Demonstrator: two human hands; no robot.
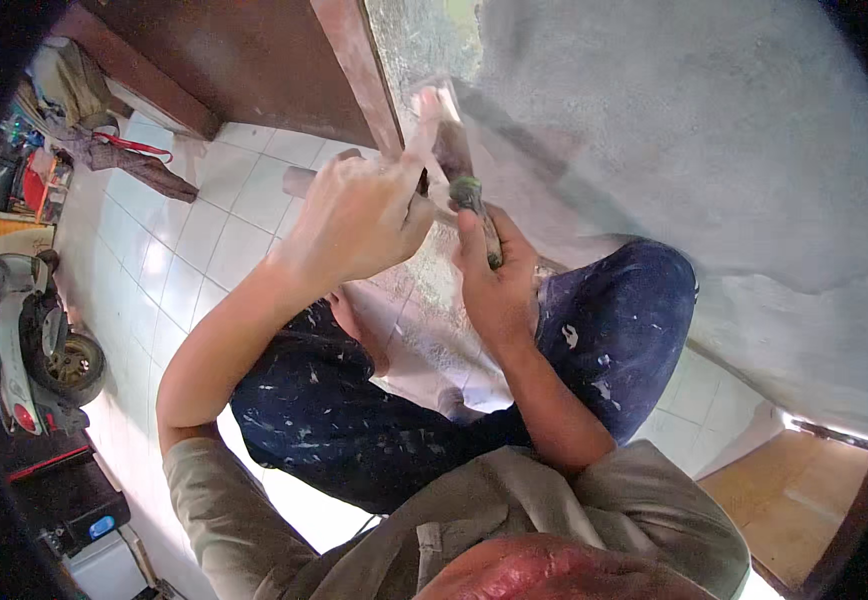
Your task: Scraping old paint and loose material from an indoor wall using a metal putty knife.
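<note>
My right hand [498, 277] grips the worn handle of a putty knife or scraper [455, 150] with a greenish collar. Its blade points up and away, close to the grey wall [674, 150]. My left hand [359, 217] is at the blade's left side, with the index finger stretched towards the blade's tip and the other fingers curled. Pale powder or paste coats its knuckles. Something dark shows by its curled fingers; whether it holds that thing is unclear. Blur hides whether the fingertip touches the blade.
My paint-spotted knees [614, 337] are bent close to the wall. A brown door [254, 67] stands at the upper left, above white floor tiles [231, 251]. Cloths [74, 90], a motor scooter [21, 352] and boxes line the far left. A wooden panel [786, 502] is at lower right.
</note>
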